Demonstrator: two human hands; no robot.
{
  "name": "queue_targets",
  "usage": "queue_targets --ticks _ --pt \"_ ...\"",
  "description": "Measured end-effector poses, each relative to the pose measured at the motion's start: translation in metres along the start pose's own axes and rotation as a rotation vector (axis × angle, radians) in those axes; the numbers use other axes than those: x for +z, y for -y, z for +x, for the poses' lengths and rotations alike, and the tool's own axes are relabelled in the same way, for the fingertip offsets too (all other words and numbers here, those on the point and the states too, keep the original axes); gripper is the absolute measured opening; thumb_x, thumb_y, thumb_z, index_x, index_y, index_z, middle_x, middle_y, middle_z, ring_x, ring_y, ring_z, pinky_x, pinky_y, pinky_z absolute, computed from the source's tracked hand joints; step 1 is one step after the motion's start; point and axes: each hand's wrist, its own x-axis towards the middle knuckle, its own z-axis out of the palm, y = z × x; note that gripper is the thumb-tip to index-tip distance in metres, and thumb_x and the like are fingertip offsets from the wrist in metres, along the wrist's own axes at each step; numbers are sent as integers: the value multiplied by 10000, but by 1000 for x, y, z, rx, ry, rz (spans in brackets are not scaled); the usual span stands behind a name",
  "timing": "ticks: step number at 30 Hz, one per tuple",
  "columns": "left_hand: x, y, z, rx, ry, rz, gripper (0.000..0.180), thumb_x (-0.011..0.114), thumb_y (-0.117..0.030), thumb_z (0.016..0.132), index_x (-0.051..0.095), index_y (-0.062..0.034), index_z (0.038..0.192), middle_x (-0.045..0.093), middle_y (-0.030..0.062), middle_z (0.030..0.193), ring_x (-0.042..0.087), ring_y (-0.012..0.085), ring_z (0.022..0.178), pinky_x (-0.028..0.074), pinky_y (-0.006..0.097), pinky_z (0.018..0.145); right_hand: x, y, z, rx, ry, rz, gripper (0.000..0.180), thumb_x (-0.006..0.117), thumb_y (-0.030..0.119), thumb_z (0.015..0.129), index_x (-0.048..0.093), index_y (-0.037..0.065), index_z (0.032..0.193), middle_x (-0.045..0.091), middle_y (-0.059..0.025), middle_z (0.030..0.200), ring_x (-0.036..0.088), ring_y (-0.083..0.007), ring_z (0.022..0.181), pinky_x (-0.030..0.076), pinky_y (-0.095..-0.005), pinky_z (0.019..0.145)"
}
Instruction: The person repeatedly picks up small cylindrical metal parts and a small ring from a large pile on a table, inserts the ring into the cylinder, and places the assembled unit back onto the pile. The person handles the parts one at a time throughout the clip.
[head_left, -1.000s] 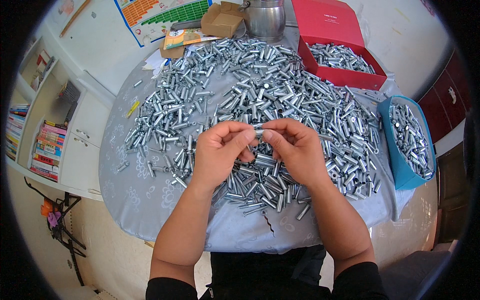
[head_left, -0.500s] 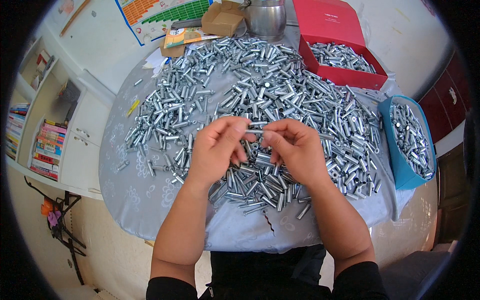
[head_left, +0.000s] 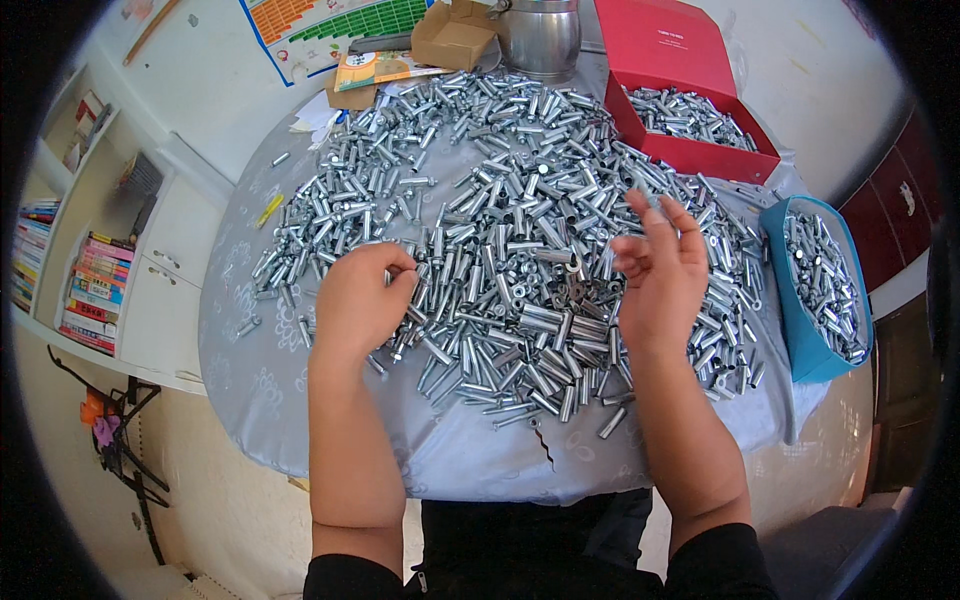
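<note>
Silvery steel fills the middle of a round table, where a broad heap of bolts and tubular sleeves (head_left: pixel 490 265) lies loose on a grey patterned tablecloth (head_left: pixel 275 420), spread in one low layer that probably keeps single pieces easy to pick out. The person's left hand (head_left: pixel 360 300) is over the left part of the heap, back of the hand upward, thumb and fingers curled in together; whether a bolt is pinched between them cannot be told, as the fingers hide the grip. The right hand (head_left: pixel 663 270) is raised above the right part of the heap, fingers apart and loosely bent, with no piece clearly seen in them. The hands stand well apart, each nearest its own side of the metal, a spacing that seems to let both reach pieces without crossing. Beyond the right hand, a red box (head_left: pixel 692 158) with its lid tipped back and, farther right, a blue bin (head_left: pixel 785 290) hold more metal pieces, their walls likely serving to stop round parts rolling away. A metal pot (head_left: pixel 540 42) and a small cardboard box (head_left: pixel 452 42) stand at the far edge, presumably out of the hands' way.
</note>
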Motion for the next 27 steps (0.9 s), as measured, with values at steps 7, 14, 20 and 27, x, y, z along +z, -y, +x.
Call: queue_targets --ticks 7,14,20,27 --pt "0 -6 -5 58 28 141 208 721 -157 696 690 -30 858 634 134 915 622 295 863 488 376 749 -5 3 5 207 -2 94 424 566 163 943 415 -9 1300 656 -172 1070 648 -165 627 494 -235 531" --pt "8 -11 -2 4 95 253 207 723 -171 650 690 -21 788 613 135 906 611 327 868 489 390 763 -6 1 2 289 78 76 297 574 220 931 558 17 1148 671 -115 884 585 -132 538 414 -232 471" --pt "14 -16 4 132 115 -112 175 688 -138 741 640 -10 850 635 101 844 578 204 662 479 326 633 -3 0 -2 335 206 -20 231 591 211 917 610 23 1049 661 -84 821 542 -101 509 399 -222 462" --pt "27 -41 -4 -13 327 -937 122 599 -105 914 588 -41 1017 642 13 841 486 32 621 392 185 536 9 6 -16 303 378 -257 143 640 159 900 647 24 944 658 -39 753 506 -51 503 384 -183 464"
